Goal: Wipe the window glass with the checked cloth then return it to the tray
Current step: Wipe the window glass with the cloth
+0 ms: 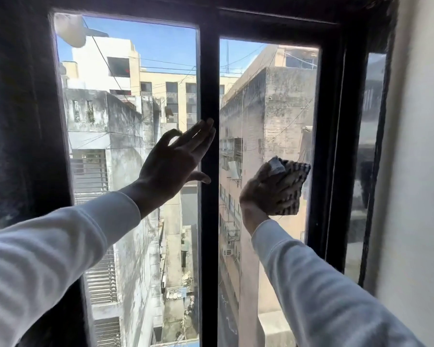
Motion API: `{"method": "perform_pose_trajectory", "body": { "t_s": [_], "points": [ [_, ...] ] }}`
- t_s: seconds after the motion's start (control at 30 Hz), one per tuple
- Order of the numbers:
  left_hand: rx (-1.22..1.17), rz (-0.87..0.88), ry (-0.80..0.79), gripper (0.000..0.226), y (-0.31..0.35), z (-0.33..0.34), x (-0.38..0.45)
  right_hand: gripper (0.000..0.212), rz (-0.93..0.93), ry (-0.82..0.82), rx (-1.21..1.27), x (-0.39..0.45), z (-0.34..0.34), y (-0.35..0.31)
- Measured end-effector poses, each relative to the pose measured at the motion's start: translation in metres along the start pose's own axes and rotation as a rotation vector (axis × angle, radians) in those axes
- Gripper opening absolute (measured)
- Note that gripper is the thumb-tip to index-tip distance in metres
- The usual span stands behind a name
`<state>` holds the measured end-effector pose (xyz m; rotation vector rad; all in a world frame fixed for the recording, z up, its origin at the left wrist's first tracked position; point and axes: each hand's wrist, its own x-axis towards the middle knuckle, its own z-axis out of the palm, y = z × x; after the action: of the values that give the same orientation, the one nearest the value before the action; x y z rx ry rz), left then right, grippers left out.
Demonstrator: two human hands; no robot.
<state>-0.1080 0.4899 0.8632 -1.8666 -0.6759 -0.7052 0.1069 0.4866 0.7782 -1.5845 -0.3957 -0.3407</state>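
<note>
1. Indoor side of a dark-framed window; near to the camera, two white sleeves (60, 246) come in from the lower left and lower right of the frame.
2. Left hand (176, 161), centre of frame: fingers spread and flat, holding nothing, fingertips reaching the middle bar (209, 96). Looks like a brace to steady the body or the sash while the other hand works.
3. Right hand (263, 191), right of centre: fingers curled tight around a bunched checked cloth (290, 184), which sits against the right pane (268, 108) at mid height, near that pane's right edge. Bunching gives a firm pad for pressure, I'd guess.
4. Cloth is in the hand at the glass, not in the tray. No tray in view.
5. Task status, judged: wiping stage on the right pane; the left pane (135, 96) is not being touched by the cloth. Return step not yet done.
6. Right edge of frame: pale wall (421, 146) beside the window frame (336, 121).
7. Far through the glass: concrete buildings (286, 101), overhead wires, blue sky at upper left.
8. No brand, label or readable writing anywhere.
</note>
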Motion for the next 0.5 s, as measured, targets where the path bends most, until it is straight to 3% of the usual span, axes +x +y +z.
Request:
{"method": "perform_pose_trajectory", "body": {
  "t_s": [0.03, 0.13, 0.2, 0.27, 0.33, 0.4, 0.5],
  "points": [
    [-0.003, 0.006, -0.009, 0.107, 0.000, 0.000, 0.000, 0.076, 0.037, -0.010, 0.007, -0.011, 0.002, -0.007],
    [-0.035, 0.007, -0.036, 0.109, 0.001, -0.003, 0.002, 0.067, -0.235, -0.141, 0.045, -0.042, 0.004, -0.003],
    [-0.057, -0.003, -0.063, 0.110, 0.003, -0.010, 0.002, 0.056, -0.278, -0.250, 0.230, -0.045, -0.007, -0.004],
    [-0.120, -0.014, -0.096, 0.110, 0.006, -0.019, 0.003, 0.053, -0.077, -0.347, 0.577, -0.040, -0.029, -0.018],
    [-0.193, -0.016, -0.103, 0.106, 0.014, -0.028, 0.003, 0.059, 0.243, -0.455, 0.905, -0.033, -0.061, -0.029],
    [-0.375, -0.057, -0.066, 0.083, 0.029, -0.037, -0.003, 0.069, 0.428, -0.634, 1.002, -0.027, -0.098, -0.034],
    [-0.931, -0.363, -0.004, 0.059, 0.071, -0.049, -0.025, 0.080, 0.492, -0.909, 1.004, -0.023, -0.144, -0.022]
  ]
}}
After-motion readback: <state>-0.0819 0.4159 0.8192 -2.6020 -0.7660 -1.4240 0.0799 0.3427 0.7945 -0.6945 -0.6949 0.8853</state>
